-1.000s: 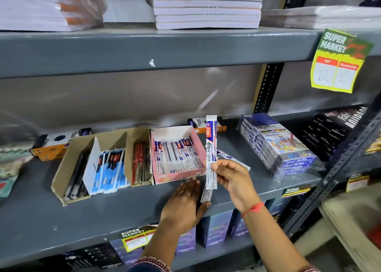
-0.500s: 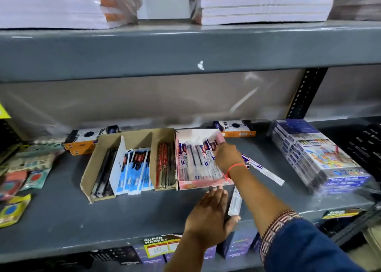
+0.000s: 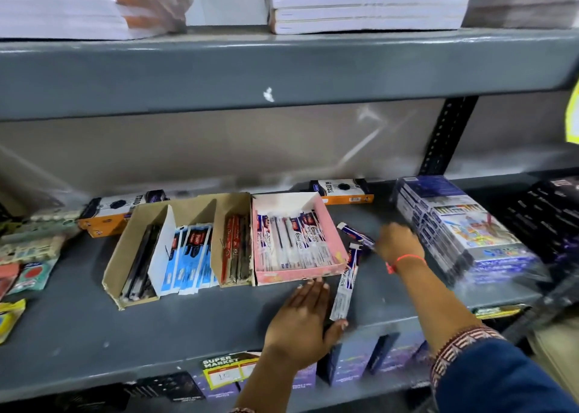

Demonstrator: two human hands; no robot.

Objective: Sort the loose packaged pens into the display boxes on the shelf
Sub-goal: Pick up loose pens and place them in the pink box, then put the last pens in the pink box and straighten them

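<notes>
Loose pens, thin white-and-blue plastic sachet packs w/ one pen each: two lie on the grey metal shelf (image 3: 78, 334) at abt 3 o'clock of the shallow pink cardboard display box (image 3: 332, 234), well clear of the brown cardboard divided box (image 3: 194, 207) at its 9 o'clock. One short blue-ended pack (image 3: 355, 233) sits just beside the right hand (image 3: 398, 243); the long pack (image 3: 344, 287) runs from the pink box's near corner toward 6 o'clock.

Probably v. light, slick film, stiff only along the pen inside; best pinched mid-length across the barrel, not by the floppy sealed end.

Right hand: knuckles up, motion-blurred, fingers curled at the short pack's 3 o'clock end. Can't tell if it has hold yet.

Left hand (image 3: 300, 325): flat, fingers spread on the shelf, fingertips touching the pink box's front wall, holding nothing; thumb just touches the long pack's near end.
</notes>
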